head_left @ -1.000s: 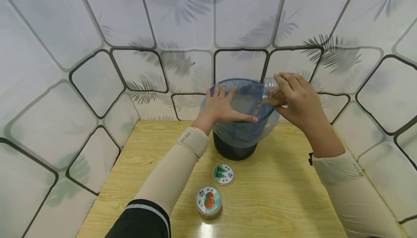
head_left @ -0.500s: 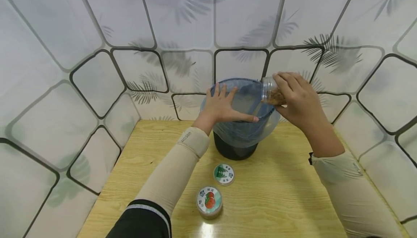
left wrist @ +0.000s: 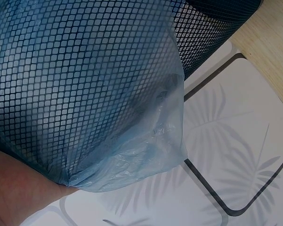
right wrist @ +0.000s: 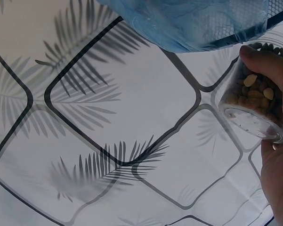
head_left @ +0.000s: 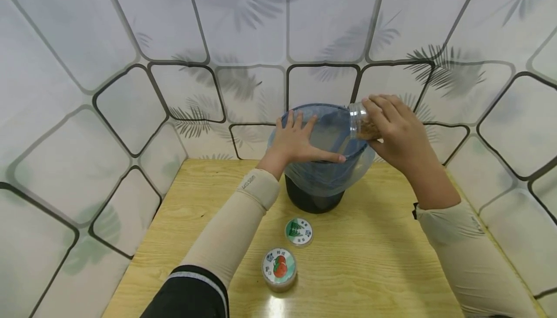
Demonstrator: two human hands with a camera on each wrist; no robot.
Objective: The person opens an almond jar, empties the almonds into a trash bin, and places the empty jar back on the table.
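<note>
My right hand [head_left: 402,134] grips a clear plastic jar [head_left: 359,120], tipped on its side with its mouth over the right rim of a mesh trash can [head_left: 314,201]. Brown nut-like pieces [right wrist: 255,94] lie in the jar, seen in the right wrist view. A thin blue plastic bag [head_left: 324,181] lines the can and folds over its rim. With fingers spread, my left hand [head_left: 290,145] rests across the near left rim, on the bag. The left wrist view has the mesh wall behind the bag, with only part of that hand [left wrist: 19,188] in sight.
On the wooden table [head_left: 370,260], a round container with a tomato-picture lid [head_left: 279,267] stands near the front. Between it and the can is a round lid with a green plant picture [head_left: 299,231]. Patterned cloth walls [head_left: 252,18] close in the back and both sides.
The jar in my right hand has shifted slightly left and up at the rim, and fewer pieces show near its mouth. My left hand keeps its place.
</note>
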